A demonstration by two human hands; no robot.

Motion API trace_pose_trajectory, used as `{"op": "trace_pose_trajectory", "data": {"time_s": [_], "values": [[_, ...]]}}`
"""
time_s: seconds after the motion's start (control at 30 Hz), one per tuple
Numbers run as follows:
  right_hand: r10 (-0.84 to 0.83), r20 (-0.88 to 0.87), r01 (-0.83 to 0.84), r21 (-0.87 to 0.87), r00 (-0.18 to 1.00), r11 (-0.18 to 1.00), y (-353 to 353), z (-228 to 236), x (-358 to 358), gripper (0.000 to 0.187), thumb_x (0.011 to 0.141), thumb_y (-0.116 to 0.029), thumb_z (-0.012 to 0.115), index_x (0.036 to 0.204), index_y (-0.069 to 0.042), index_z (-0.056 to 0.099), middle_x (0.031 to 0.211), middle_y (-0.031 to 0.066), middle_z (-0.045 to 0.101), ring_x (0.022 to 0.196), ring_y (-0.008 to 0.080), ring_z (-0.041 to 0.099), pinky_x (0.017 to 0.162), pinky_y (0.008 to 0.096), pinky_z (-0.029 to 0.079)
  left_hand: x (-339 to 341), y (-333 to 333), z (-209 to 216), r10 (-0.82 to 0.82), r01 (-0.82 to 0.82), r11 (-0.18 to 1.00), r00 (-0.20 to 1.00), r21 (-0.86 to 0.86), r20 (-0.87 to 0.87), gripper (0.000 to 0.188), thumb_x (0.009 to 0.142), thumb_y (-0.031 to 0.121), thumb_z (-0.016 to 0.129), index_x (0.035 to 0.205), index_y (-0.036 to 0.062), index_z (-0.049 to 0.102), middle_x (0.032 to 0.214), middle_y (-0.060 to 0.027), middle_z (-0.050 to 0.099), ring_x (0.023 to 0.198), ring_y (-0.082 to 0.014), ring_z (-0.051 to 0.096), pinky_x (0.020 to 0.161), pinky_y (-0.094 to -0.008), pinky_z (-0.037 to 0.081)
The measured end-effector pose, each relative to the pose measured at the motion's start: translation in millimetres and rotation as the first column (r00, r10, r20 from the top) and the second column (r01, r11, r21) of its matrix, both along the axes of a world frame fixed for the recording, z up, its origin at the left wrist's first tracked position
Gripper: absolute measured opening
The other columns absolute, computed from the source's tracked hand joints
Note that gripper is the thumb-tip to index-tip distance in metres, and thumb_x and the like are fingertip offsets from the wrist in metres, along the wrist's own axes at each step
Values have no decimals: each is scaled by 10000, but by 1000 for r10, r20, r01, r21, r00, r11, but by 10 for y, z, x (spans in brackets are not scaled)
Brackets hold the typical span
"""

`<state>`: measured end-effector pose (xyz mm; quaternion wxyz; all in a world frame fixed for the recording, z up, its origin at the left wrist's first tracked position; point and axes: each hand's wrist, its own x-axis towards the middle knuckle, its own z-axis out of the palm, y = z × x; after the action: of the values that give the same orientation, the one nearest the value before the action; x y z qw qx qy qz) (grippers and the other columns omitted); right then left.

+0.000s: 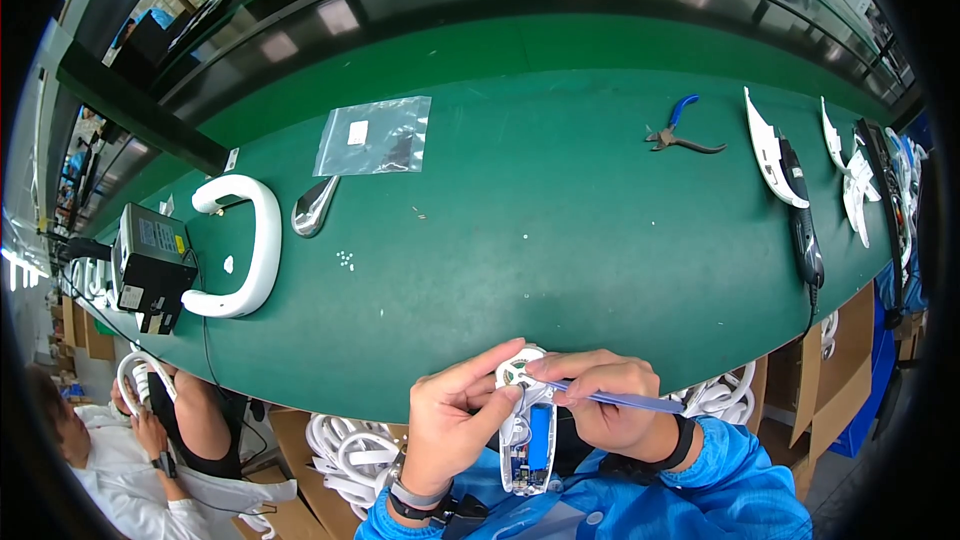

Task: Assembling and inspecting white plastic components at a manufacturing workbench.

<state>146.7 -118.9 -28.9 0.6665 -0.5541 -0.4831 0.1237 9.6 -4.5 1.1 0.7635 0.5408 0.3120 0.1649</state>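
Observation:
At the table's near edge my left hand grips an opened white plastic housing, thumb and fingers around its round upper end. Inside the housing show a blue cylindrical cell and, at its lower end, a circuit board. My right hand is closed on a slim violet-blue tweezers-like tool. The tool's tip points toward the round end of the housing, where my right fingers also rest. Fingers hide part of that end, so I cannot tell whether the tip touches anything.
On the green table lie a white C-shaped part, a silver spoon-shaped part, a clear bag, cutters and a black corded tool. A black box stands left. Another person sits lower left.

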Motion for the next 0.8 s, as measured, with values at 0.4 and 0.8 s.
{"op": "trace_pose_trajectory", "data": {"time_s": [0.4,0.8], "values": [[1,-13,-2,-11,1000,1000,8,18,-3,178,830,-6,723,915,-56,575,991,162,726,883,297,734,689,339,614,-16,7,-28,-12,12,1000,1000,15,-6,439,876,-126,603,1305,-38,583,1002,-113,717,820,-53,616,653,-177,487],[0,-90,0,3,996,1000,15,19,-21,137,862,-16,702,905,-40,573,990,183,722,871,303,733,697,343,611,-9,15,-16,-8,8,1000,1000,-8,-12,437,871,-128,609,1298,-37,591,1000,-99,714,811,-45,603,649,-178,485]]}}
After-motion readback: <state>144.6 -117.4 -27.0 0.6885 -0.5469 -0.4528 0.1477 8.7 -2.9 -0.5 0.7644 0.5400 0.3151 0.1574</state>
